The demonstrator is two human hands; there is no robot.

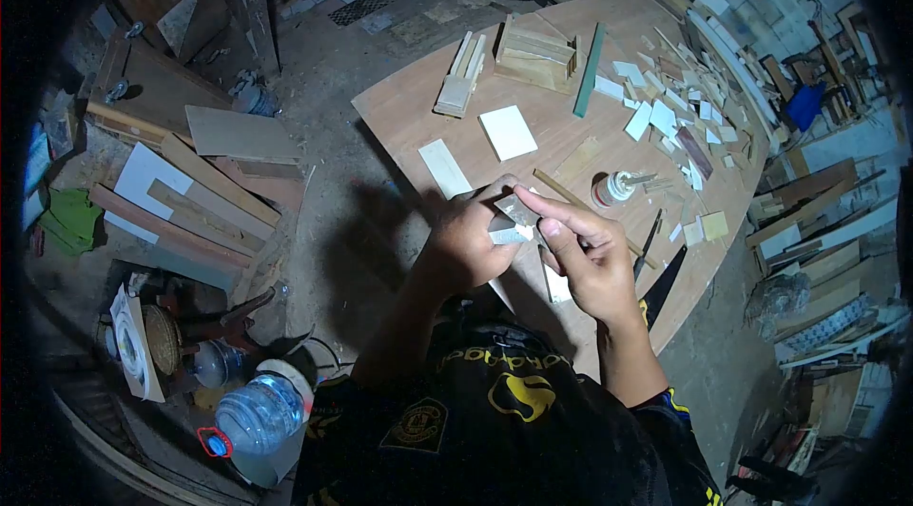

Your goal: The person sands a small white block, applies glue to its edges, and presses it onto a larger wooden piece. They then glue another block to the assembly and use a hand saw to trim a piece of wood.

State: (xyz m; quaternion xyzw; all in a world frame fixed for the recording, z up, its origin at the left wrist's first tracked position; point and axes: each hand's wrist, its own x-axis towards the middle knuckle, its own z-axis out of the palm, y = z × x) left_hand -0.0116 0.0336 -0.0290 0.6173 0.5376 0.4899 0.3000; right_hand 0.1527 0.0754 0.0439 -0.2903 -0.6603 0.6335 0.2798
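Both hands meet at the near left edge of the wooden table (561, 149). My left hand (473, 242) is closed around a small pale block (510, 232), its white end showing. Between thumb and fingers, my right hand (588, 254) pinches a thin greyish flat piece (516, 211) that lies against the top of the block. A white strip (444, 169) and a white square (508, 133) rest on the table beyond my hands. To the right of them stands a small white container (613, 189) with a brush or stick in it.
A wooden box (535, 56), stacked strips (461, 78) and a green strip (589, 70) lie at the table's far side. Scattered white offcuts (663, 121) cover its right. A saw (664, 285) lies near the right edge. A water bottle (257, 414) is at lower left.
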